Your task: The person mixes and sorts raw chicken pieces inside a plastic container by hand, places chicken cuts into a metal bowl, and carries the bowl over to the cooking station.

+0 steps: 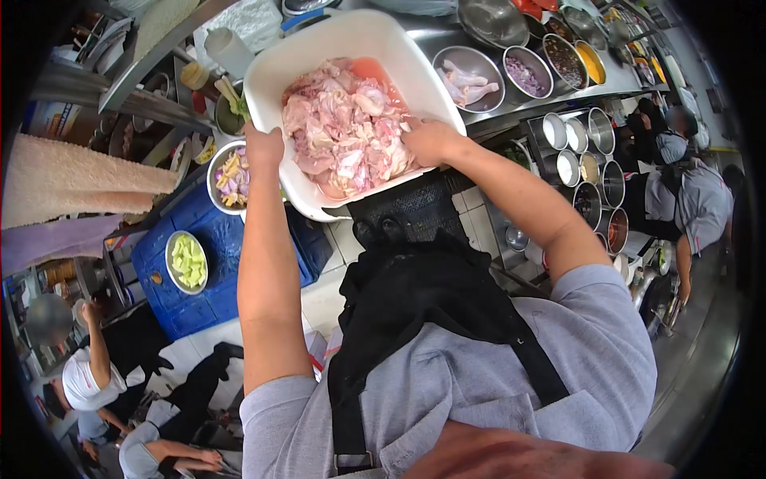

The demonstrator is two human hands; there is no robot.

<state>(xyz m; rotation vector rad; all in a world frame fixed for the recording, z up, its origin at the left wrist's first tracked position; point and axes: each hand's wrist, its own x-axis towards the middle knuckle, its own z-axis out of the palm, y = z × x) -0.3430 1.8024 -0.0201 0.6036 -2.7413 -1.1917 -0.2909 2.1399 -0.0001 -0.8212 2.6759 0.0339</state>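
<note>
A large white plastic tub [263, 80] holds a heap of raw chicken pieces [343, 132] with pinkish liquid pooled at the far side. My left hand [263, 147] is closed around the tub's left rim. Over the right wall reaches my right hand [432, 144], its fingers at the edge of the chicken inside. Those fingertips are partly hidden, so their grip is unclear. Just left of my left hand stands a metal bowl [214, 188] with chopped purple and yellowish pieces.
A bowl of chopped green vegetable [188, 262] sits on a blue box [159, 231]. Chicken legs [469, 84] lie in a metal bowl, near a bowl of chopped purple onion [525, 77]. Several metal containers [600, 132] stand right. Co-workers [706, 199] are at both sides.
</note>
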